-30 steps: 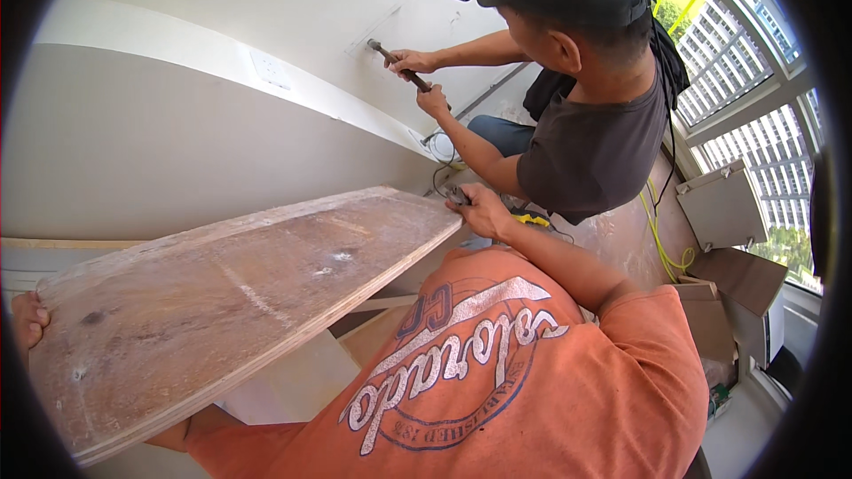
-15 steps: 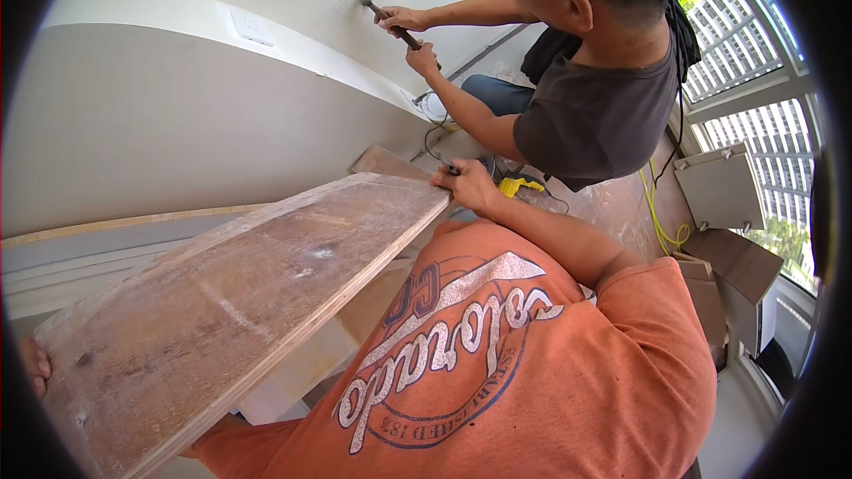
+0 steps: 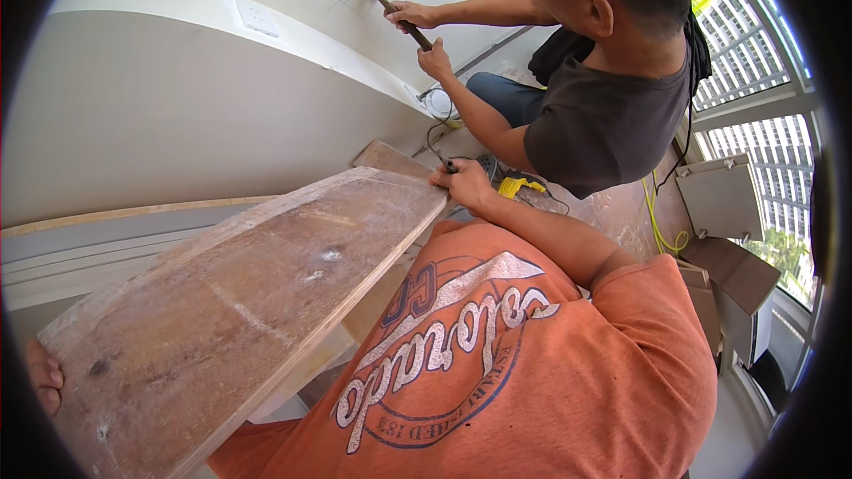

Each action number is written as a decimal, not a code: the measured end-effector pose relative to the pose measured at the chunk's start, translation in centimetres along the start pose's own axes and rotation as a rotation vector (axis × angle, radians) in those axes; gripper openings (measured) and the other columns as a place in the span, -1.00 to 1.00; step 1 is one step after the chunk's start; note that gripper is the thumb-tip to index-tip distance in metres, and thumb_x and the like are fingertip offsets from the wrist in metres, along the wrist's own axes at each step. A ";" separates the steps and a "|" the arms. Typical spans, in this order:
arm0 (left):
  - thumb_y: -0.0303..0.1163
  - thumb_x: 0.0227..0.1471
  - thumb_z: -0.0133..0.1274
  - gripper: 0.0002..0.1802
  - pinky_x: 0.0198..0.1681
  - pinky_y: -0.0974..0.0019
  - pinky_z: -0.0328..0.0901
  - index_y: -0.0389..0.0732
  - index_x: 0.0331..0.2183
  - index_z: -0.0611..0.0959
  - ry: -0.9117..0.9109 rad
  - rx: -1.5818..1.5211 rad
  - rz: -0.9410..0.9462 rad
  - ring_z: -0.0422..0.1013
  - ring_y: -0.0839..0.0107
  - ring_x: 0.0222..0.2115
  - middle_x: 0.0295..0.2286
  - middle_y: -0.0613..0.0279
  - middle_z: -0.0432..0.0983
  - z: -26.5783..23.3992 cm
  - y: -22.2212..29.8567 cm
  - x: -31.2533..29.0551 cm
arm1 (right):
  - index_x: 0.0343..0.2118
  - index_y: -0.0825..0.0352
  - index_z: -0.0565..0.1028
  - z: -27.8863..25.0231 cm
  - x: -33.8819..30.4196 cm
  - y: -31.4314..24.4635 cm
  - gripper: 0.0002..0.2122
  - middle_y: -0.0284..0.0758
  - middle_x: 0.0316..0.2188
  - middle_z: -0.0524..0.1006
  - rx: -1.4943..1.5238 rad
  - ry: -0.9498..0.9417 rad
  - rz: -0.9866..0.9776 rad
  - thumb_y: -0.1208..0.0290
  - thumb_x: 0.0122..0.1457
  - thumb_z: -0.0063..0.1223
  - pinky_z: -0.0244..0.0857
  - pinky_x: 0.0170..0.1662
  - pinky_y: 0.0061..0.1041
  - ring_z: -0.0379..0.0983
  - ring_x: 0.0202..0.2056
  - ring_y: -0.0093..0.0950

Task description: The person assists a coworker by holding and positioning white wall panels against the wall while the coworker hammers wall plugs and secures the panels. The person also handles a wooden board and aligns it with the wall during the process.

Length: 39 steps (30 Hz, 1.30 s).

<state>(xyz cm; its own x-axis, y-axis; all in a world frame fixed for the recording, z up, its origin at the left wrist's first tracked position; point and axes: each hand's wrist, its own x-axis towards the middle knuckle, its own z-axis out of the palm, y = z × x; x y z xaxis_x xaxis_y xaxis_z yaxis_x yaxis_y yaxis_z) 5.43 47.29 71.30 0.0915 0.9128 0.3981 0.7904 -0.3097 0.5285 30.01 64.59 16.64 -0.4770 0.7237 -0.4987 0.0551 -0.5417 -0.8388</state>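
Note:
A long, worn plywood board (image 3: pixel 240 302) with pale dust and scuffs slants across the lower left, in front of my orange shirt. My left hand (image 3: pixel 43 377) is at its near left end, fingers curled against the edge; the picture's dark rim cuts off the rest of this hand. At the far end my right hand (image 3: pixel 465 186) is closed at the board's corner, with a slim dark tool (image 3: pixel 450 165) sticking up between its fingers. What kind of tool it is does not show clearly.
Ahead, a co-worker in a dark shirt (image 3: pixel 612 115) holds a long dark hammer-like tool (image 3: pixel 401 21) against the white wall. A yellow power tool (image 3: pixel 519 184) lies on the floor. Panels (image 3: pixel 719 195) and a yellow cable (image 3: pixel 655 222) are by the window. A grey panel (image 3: pixel 222 106) stands left.
The view has shifted slightly, and the board's near end and my left hand appear a little more to the right. Both hands keep their places on the board.

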 end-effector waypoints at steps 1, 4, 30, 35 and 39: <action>-0.29 -0.04 -0.01 -0.64 -0.20 0.36 0.13 -0.30 -0.20 0.48 -0.006 -0.001 -0.002 0.22 0.39 -0.30 -0.29 0.21 0.32 -0.3 0.0 0.0 | -0.59 0.39 0.44 0.0 0.1 -0.3 -0.92 -0.36 -0.59 0.48 0.002 -0.002 0.001 0.50 -0.07 0.07 0.17 -0.47 -0.64 0.33 -0.54 -0.63; -0.30 -0.04 -0.01 -0.64 -0.20 0.36 0.12 -0.30 -0.20 0.47 -0.016 -0.009 -0.011 0.22 0.39 -0.30 -0.29 0.21 0.31 -0.8 -0.3 0.2 | -0.59 0.39 0.45 0.1 0.3 -0.7 -0.92 -0.35 -0.59 0.48 0.017 0.004 0.078 0.50 -0.06 0.06 0.18 -0.46 -0.64 0.33 -0.54 -0.61; -0.30 -0.03 -0.03 -0.63 -0.19 0.34 0.10 -0.31 -0.18 0.46 -0.044 -0.054 -0.160 0.19 0.38 -0.31 -0.30 0.20 0.30 -3.5 0.7 -2.9 | -0.59 0.39 0.47 2.7 2.4 1.6 -0.83 -0.33 -0.67 0.47 0.080 0.006 0.168 0.37 -0.09 0.10 0.21 -0.47 -0.53 0.37 -0.58 -0.54; -0.31 -0.03 -0.03 -0.63 -0.19 0.34 0.09 -0.31 -0.18 0.46 -0.082 -0.274 -0.492 0.19 0.37 -0.31 -0.30 0.20 0.30 -5.9 0.4 -5.0 | -0.58 0.36 0.44 2.9 3.0 1.7 -0.90 -0.36 -0.66 0.44 -0.252 -0.107 0.034 0.46 -0.08 0.11 0.12 -0.58 -0.60 0.25 -0.65 -0.62; -0.19 0.00 -0.06 -0.50 -0.17 0.27 0.08 -0.33 -0.08 0.39 -0.062 0.030 -0.152 0.18 0.32 -0.26 -0.26 0.09 0.29 -2.0 -1.0 -2.6 | -0.50 0.36 0.51 3.1 3.9 3.3 -0.86 -0.29 -0.62 0.48 -0.352 -0.277 0.039 0.38 -0.08 0.09 0.20 -0.48 -0.51 0.35 -0.57 -0.51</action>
<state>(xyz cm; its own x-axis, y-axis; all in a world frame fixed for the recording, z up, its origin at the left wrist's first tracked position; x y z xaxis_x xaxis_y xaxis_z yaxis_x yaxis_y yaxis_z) 3.23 44.67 71.20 0.0054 0.9634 0.2678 0.8155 -0.1593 0.5565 25.64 64.36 12.62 -0.6832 0.5378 -0.4940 0.3497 -0.3529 -0.8679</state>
